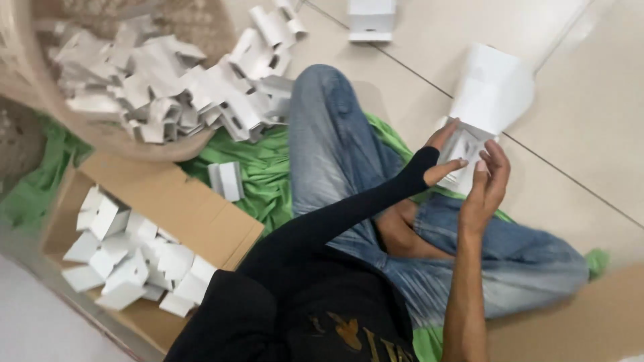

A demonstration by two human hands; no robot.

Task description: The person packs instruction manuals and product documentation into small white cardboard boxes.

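White folded card carton [486, 100], smooth and angular, sits in our grip above our knee: our left hand [443, 157], sleeved in black to the knuckles, pinches its lower flap, and our right hand [488, 184] curls fingers against the same end. Below lie faded jeans [335, 147] and crumpled green cloth [258, 174] on pale floor tiles [590, 134]. Further left, a brown cardboard box [194, 214] and a woven basket [27, 74] hold more white cartons.

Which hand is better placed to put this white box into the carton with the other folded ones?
Left, probably. The left hand grips the white box, and the carton lies on that side; the right hand would cross the body.
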